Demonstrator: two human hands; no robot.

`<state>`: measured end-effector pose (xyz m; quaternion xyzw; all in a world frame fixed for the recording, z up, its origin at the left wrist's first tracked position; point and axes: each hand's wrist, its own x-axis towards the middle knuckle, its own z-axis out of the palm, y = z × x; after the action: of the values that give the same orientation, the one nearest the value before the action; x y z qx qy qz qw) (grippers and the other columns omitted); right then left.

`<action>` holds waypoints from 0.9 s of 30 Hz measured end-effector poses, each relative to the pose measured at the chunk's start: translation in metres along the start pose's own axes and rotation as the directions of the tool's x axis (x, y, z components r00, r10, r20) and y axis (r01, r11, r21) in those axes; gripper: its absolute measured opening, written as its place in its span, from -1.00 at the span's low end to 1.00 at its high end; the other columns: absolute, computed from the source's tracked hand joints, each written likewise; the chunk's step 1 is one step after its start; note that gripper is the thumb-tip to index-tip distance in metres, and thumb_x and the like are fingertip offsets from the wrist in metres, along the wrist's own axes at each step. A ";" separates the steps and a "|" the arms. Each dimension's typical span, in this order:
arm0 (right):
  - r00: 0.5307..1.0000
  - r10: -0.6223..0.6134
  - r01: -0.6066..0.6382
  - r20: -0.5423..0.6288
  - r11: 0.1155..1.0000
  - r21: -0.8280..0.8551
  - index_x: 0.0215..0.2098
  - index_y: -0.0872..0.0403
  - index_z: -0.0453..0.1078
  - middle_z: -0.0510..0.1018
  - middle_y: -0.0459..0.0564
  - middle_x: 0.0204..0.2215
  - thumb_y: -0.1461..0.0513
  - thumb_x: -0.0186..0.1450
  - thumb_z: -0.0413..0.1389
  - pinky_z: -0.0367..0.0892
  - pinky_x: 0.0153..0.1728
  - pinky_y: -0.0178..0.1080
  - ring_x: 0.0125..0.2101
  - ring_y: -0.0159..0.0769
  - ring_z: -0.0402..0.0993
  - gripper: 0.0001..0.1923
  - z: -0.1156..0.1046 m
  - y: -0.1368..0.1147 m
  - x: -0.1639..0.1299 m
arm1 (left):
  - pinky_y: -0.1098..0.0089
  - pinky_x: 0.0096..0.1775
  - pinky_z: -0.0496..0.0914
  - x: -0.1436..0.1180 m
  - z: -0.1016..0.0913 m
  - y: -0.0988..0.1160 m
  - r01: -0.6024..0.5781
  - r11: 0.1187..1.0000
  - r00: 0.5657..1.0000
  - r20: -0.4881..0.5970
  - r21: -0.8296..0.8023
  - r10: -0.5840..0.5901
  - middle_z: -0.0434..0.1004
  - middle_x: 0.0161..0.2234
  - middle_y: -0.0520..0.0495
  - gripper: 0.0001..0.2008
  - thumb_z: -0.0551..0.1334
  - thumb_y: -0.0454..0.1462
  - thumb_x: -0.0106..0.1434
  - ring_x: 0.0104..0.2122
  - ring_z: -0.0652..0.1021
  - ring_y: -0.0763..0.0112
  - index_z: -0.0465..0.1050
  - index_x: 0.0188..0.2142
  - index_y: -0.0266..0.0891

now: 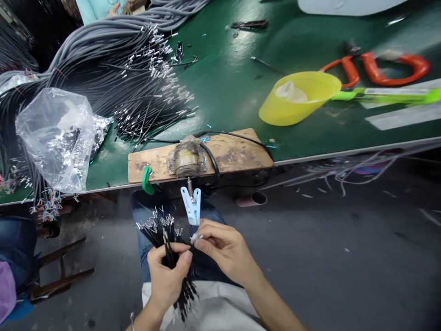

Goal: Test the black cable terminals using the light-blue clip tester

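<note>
My left hand point(168, 273) is closed around a bundle of thin black cables point(186, 294) with silvery stripped ends, held over my lap. The thumb and index finger of that hand pinch together at the bundle's right side. My right hand point(222, 250) is closed just beside it, pinching a small whitish piece point(195, 238) whose exact kind I cannot make out. Above the fingers, a light blue clothespin point(191, 207) hangs at a metal tip projecting from a taped cylindrical tool point(187, 158) on a wooden board point(237, 149).
A green clamp point(147, 180) grips the board's left end. Grey cables point(103, 39) with stripped black leads lie on the green table point(220, 96), beside a plastic bag point(57, 138). A yellow cup point(296, 103), orange-handled cutters point(372, 69) and small pliers point(250, 24) are farther right. Other people sit nearby.
</note>
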<state>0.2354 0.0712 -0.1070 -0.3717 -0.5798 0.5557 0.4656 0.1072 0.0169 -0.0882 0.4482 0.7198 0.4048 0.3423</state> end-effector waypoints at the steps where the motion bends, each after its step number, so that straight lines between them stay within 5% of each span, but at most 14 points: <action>1: 0.998 -0.050 0.049 -0.038 0.998 -0.035 -0.64 0.11 0.33 0.28 -0.12 -0.67 0.23 0.22 0.09 0.08 -0.60 -0.33 -0.61 -0.41 0.17 -0.73 0.003 -0.001 0.000 | 0.46 -0.51 0.35 0.001 0.001 0.001 0.003 1.000 1.000 0.006 -0.010 -0.003 0.49 -0.67 0.03 -0.96 0.30 -0.32 -0.06 -0.62 0.46 0.44 0.54 -0.56 -0.25; 4: 0.961 -0.159 0.147 -0.226 0.987 -0.071 -0.64 0.09 0.27 0.22 -0.14 -0.67 0.32 0.21 0.06 0.07 -0.56 -0.31 -0.58 -0.39 0.14 -0.74 0.015 -0.003 -0.003 | 0.50 -0.58 0.31 0.004 0.005 0.003 0.040 0.996 0.999 0.025 -0.083 -0.038 0.41 -0.71 0.07 -0.91 0.31 -0.28 -0.04 -0.68 0.39 0.50 0.50 -0.58 -0.28; 7: 0.935 -0.129 0.143 -0.331 0.990 0.019 -0.58 0.09 0.32 0.23 -0.13 -0.64 0.29 0.23 0.06 0.06 -0.56 -0.30 -0.57 -0.38 0.15 -0.79 0.022 0.002 -0.005 | 0.53 -0.67 0.23 0.006 0.010 0.005 0.131 0.968 0.989 0.090 -0.214 -0.114 0.28 -0.79 0.10 -0.76 0.28 -0.18 0.02 -0.76 0.30 0.57 0.44 -0.63 -0.31; 10: 0.991 0.005 0.027 -0.137 0.973 0.229 -0.55 0.10 0.36 0.27 -0.10 -0.61 0.19 0.27 0.03 0.11 -0.54 -0.29 -0.56 -0.36 0.20 -0.74 0.019 0.013 -0.006 | 0.53 -0.71 0.18 0.010 0.012 0.004 0.274 0.887 0.956 0.204 -0.371 -0.210 0.21 -0.80 0.11 -0.61 0.29 -0.02 -0.01 -0.78 0.24 0.61 0.38 -0.65 -0.32; 13: 0.998 0.068 -0.067 0.010 0.939 0.339 -0.51 0.09 0.38 0.28 -0.09 -0.59 0.12 0.30 -0.03 0.16 -0.53 -0.29 -0.55 -0.36 0.21 -0.68 0.010 0.019 -0.004 | 0.54 -0.72 0.14 0.014 0.011 0.001 0.403 0.785 0.901 0.355 -0.470 -0.250 0.17 -0.77 0.13 -0.57 0.30 0.03 -0.05 -0.77 0.18 0.65 0.37 -0.63 -0.33; 18: 0.988 -0.096 0.105 -0.117 0.991 0.078 -0.40 0.08 0.43 0.37 -0.05 -0.52 0.22 0.21 0.10 0.20 -0.50 -0.30 -0.50 -0.34 0.28 -0.90 0.001 0.007 0.002 | 0.55 -0.72 0.10 0.017 0.008 -0.004 0.464 0.740 0.852 0.475 -0.487 -0.222 0.14 -0.74 0.15 -0.63 0.30 -0.03 0.00 -0.76 0.14 0.68 0.39 -0.58 -0.33; 23: 0.967 -0.137 0.151 -0.213 0.987 0.048 -0.51 0.06 0.32 0.31 -0.12 -0.59 0.32 0.22 0.06 0.18 -0.60 -0.35 -0.57 -0.39 0.26 -0.86 0.010 0.003 0.001 | 0.50 -0.73 0.19 0.013 0.012 -0.007 0.467 0.725 0.847 0.490 -0.506 -0.204 0.30 -0.68 0.08 -0.61 0.35 -0.02 -0.08 -0.78 0.22 0.64 0.27 -0.60 -0.25; 27: 0.838 -0.432 0.320 -0.332 0.884 -0.342 -0.42 0.05 0.32 0.33 -0.08 -0.51 0.48 0.14 0.03 0.23 -0.46 -0.29 -0.49 -0.35 0.24 -0.79 0.016 0.005 -0.005 | 0.52 -0.73 0.12 0.008 0.015 -0.006 0.419 0.773 0.880 0.423 -0.476 -0.217 0.18 -0.80 0.15 -0.67 0.33 -0.08 -0.01 -0.81 0.22 0.62 0.30 -0.61 -0.26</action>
<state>0.2216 0.0621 -0.1121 -0.4151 -0.6053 0.2795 0.6190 0.1145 0.0270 -0.1015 0.2626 0.5659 0.4458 0.6420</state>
